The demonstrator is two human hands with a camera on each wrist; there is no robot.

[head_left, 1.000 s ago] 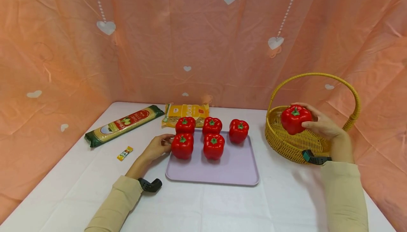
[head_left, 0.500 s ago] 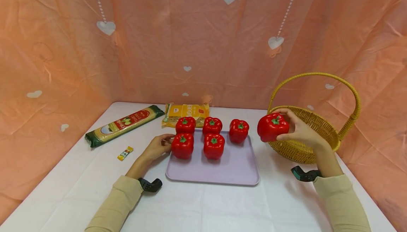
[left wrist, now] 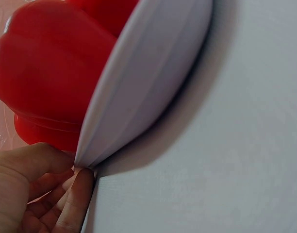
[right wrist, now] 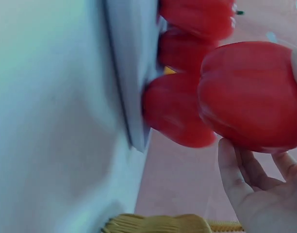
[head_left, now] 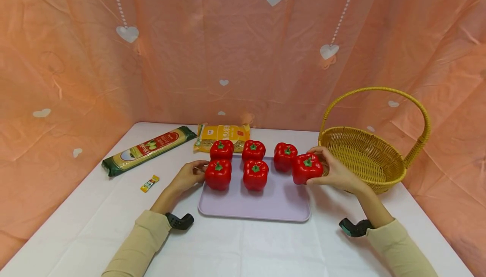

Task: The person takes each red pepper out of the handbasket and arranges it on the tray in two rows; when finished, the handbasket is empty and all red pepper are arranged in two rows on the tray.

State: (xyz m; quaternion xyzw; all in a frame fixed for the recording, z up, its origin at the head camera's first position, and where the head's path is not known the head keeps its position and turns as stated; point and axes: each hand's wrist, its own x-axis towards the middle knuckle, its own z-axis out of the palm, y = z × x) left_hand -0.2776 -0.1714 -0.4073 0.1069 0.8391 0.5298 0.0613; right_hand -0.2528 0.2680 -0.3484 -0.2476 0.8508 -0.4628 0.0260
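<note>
My right hand (head_left: 334, 172) grips a glossy red bell pepper (head_left: 306, 170) with a green stem, over the right edge of a lilac tray (head_left: 281, 205). In the right wrist view this bell pepper (right wrist: 253, 94) hangs raised off the tray, thumb and fingers around its sides. Several more red bell peppers stand upright on the tray, among them one at the back right (head_left: 282, 157) close to the held one and one at the front left (head_left: 217, 180). My left hand (head_left: 187, 176) pinches the tray's left rim between thumb and finger, plain in the left wrist view.
A yellow wicker basket (head_left: 403, 171) with a tall handle stands right of the tray, holding nothing visible. Behind the tray lies a yellow grain bag (head_left: 224, 133). A long green-and-gold packet (head_left: 148, 148) and a small yellow sachet (head_left: 149, 183) lie left on the white table.
My right hand has carried the bell pepper leftward and down from over the basket to the tray's right side. My left hand has stayed at the tray's left rim.
</note>
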